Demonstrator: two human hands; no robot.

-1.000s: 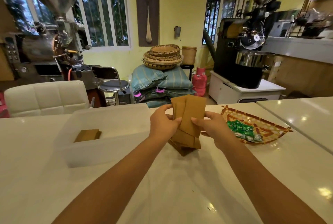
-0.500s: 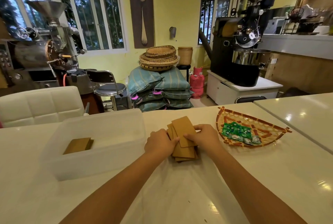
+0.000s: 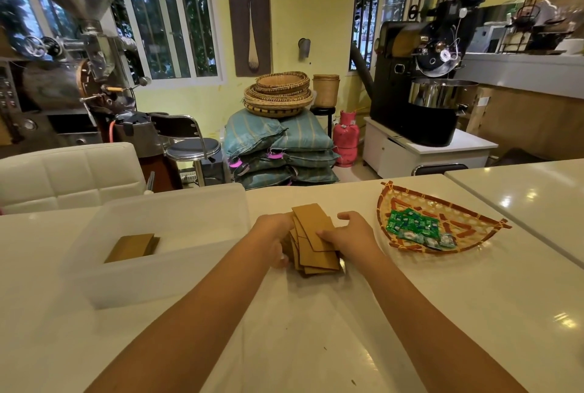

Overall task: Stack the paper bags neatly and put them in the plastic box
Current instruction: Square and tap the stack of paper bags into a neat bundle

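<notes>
A loose, fanned pile of brown paper bags (image 3: pixel 314 239) lies flat on the white table in front of me. My left hand (image 3: pixel 274 236) presses against the pile's left side, its fingers partly hidden by the bags. My right hand (image 3: pixel 349 234) rests on the pile's right side, thumb on top of the upper bag. To the left stands a translucent plastic box (image 3: pixel 164 272), open at the top. Inside it, a small neat stack of brown bags (image 3: pixel 132 247) lies on the bottom.
A woven bamboo tray (image 3: pixel 467 225) holding green wrapped sweets (image 3: pixel 414 227) sits to the right of the pile. A second white table (image 3: pixel 537 190) adjoins at the far right. A white padded chair back (image 3: pixel 69 174) rises behind the box.
One second ago both hands held the bags upright above the table. They have lowered them, and the pile now lies flat under my hands.
</notes>
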